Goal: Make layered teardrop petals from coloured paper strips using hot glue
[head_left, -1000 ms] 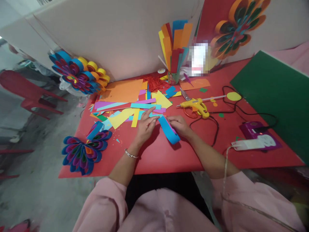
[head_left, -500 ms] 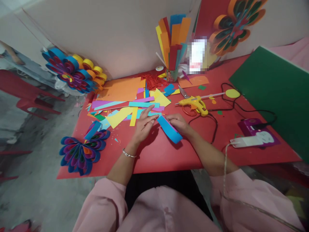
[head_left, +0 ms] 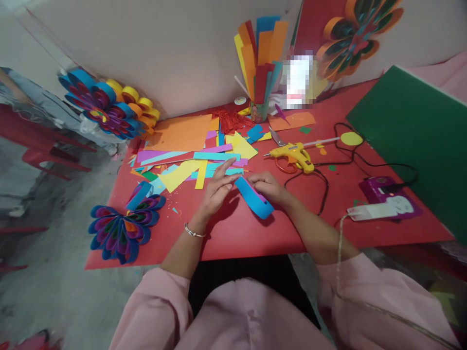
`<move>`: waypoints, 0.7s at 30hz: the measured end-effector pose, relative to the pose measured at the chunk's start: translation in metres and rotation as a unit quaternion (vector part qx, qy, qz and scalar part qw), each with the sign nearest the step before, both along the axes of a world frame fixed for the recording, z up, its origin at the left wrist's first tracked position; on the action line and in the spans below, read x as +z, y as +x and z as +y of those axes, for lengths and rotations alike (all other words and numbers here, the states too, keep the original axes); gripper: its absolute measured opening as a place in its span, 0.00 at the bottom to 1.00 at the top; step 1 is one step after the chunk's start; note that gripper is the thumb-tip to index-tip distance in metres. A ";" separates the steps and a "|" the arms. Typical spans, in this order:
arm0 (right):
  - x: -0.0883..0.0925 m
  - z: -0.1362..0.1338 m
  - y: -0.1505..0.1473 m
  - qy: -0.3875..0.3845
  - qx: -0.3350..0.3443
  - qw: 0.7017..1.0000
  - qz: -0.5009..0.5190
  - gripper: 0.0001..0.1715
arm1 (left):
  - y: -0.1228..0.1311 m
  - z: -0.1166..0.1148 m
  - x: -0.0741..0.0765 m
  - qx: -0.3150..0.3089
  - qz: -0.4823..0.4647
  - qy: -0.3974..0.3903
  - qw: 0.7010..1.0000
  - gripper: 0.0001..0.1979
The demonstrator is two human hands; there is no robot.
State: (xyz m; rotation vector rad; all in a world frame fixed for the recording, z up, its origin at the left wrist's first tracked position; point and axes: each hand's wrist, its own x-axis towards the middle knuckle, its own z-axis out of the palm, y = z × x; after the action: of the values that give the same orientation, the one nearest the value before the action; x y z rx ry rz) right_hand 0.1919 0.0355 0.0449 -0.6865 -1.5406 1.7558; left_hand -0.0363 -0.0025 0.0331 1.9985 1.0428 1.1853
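Note:
A blue paper loop (head_left: 257, 203) with a purple inner strip is held between my hands, just above the red table. My left hand (head_left: 218, 188) closes its thumb and a finger at the loop's pointed far end, while its index finger stretches away. On the other side, my right hand (head_left: 269, 186) pinches the same end, its fingers curled. At the left lies a paper flower (head_left: 122, 233) made of blue, purple and green loops. Past my hands, paper strips (head_left: 215, 156) in several colours are scattered. A yellow glue gun (head_left: 297, 155) rests right of them.
Scissors (head_left: 278, 137) lie by the glue gun, and a black cord curls nearby. A cup (head_left: 258, 111) of paper strips stands at the back. A power strip (head_left: 379, 212) and a green board (head_left: 404, 131) are at right. A red chair (head_left: 40, 146) stands left.
The loop and both hands have shifted only slightly, the loop's near end a little lower and to the left. The whole view has moved slightly. Both hands keep their hold.

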 end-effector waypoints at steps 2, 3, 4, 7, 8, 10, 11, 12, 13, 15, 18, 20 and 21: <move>-0.001 0.001 0.000 0.013 0.001 1.000 -0.002 0.10 | 0.001 -0.001 0.001 0.004 0.001 -0.007 1.000 0.20; -0.002 0.001 0.000 0.018 0.002 1.000 -0.003 0.11 | 0.001 -0.001 0.002 0.008 0.005 -0.011 1.000 0.21; -0.002 0.001 0.000 0.022 0.003 1.000 -0.004 0.11 | 0.002 -0.002 0.003 0.013 0.012 -0.014 1.000 0.21; -0.004 0.002 0.000 0.033 0.009 0.999 -0.011 0.11 | 0.004 -0.004 0.006 0.027 0.030 -0.019 0.999 0.22; -0.005 0.002 0.000 0.033 0.010 0.999 -0.012 0.11 | 0.004 -0.004 0.007 0.028 0.032 -0.022 0.999 0.22; -0.006 0.002 0.000 0.030 0.015 0.999 -0.014 0.11 | 0.006 -0.005 0.009 0.027 0.030 -0.033 0.999 0.21; -0.007 0.002 0.000 0.028 0.018 0.999 -0.015 0.11 | 0.006 -0.005 0.010 0.025 0.026 -0.041 0.999 0.22; -0.007 0.002 0.000 0.027 0.020 0.999 -0.016 0.11 | 0.007 -0.006 0.011 0.022 0.020 -0.049 0.998 0.22; -0.008 0.002 0.000 0.026 0.022 0.999 -0.018 0.11 | 0.007 -0.006 0.011 0.019 0.014 -0.058 0.998 0.22; -0.008 0.001 0.000 0.020 0.022 0.999 -0.020 0.11 | 0.008 -0.006 0.011 0.010 -0.003 -0.073 0.997 0.22; -0.006 0.000 0.000 0.011 0.019 1.000 -0.019 0.10 | 0.009 -0.006 0.010 -0.003 -0.029 -0.095 0.995 0.22; -0.005 -0.001 0.001 0.017 0.022 0.999 -0.017 0.10 | 0.010 -0.005 0.009 -0.007 -0.039 -0.113 0.993 0.23; -0.004 -0.001 0.001 0.022 0.026 0.999 -0.017 0.10 | 0.010 -0.005 0.009 -0.008 -0.041 -0.122 0.992 0.24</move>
State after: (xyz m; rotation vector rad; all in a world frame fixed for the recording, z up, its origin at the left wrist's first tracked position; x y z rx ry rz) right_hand 0.1929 0.0343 0.0410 -0.6625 -1.6301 1.7509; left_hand -0.0264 -0.0078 0.0420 1.7532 1.0737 1.0666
